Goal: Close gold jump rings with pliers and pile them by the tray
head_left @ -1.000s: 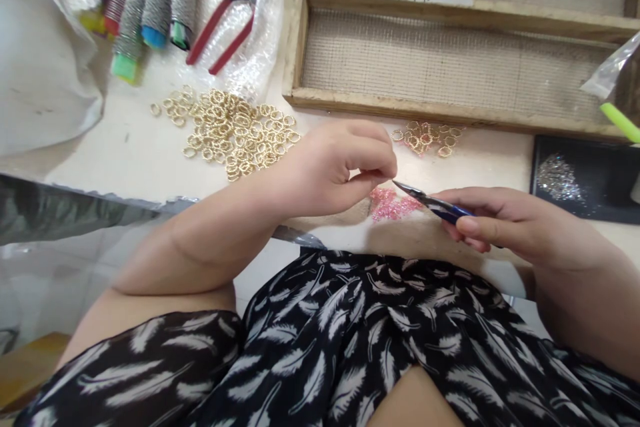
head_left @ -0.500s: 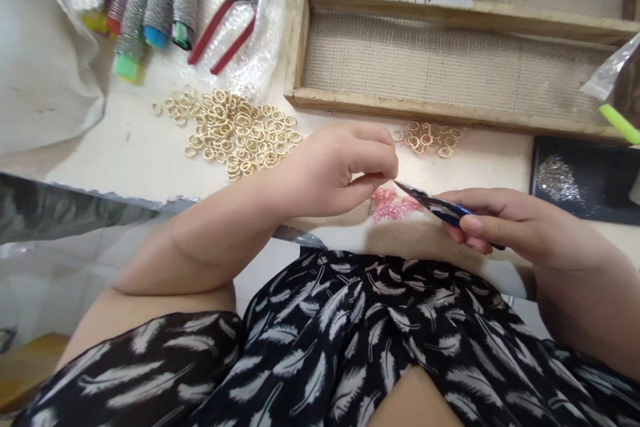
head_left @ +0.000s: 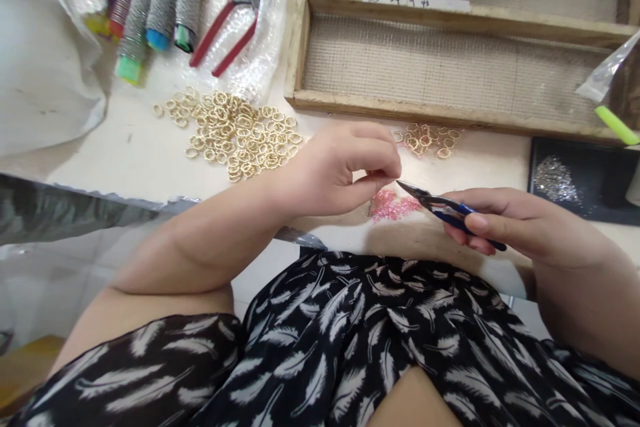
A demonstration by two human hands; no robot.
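My left hand [head_left: 350, 163] is closed in a pinch, and whatever lies between its fingertips is too small to make out. Blue-handled pliers [head_left: 450, 210] are in my right hand [head_left: 500, 220], their pointed tip close to my left fingertips. Below the two hands lies a small heap of pink beads [head_left: 393, 205]. Just beyond my left fingers are several gold rings [head_left: 430, 139] with some pink among them. A larger pile of gold rings [head_left: 240, 133] spreads out to the left of my left hand.
Red-handled cutters [head_left: 225, 33] lie on clear plastic wrap at the back left, beside several rods wound with silver coils [head_left: 187, 0]. A wooden mesh tray [head_left: 400, 107] stands at the back. On the right is a black tray [head_left: 605, 180] with silver bits.
The pliers' handles look slightly further apart. My hands have barely moved, and the view has shifted a little.
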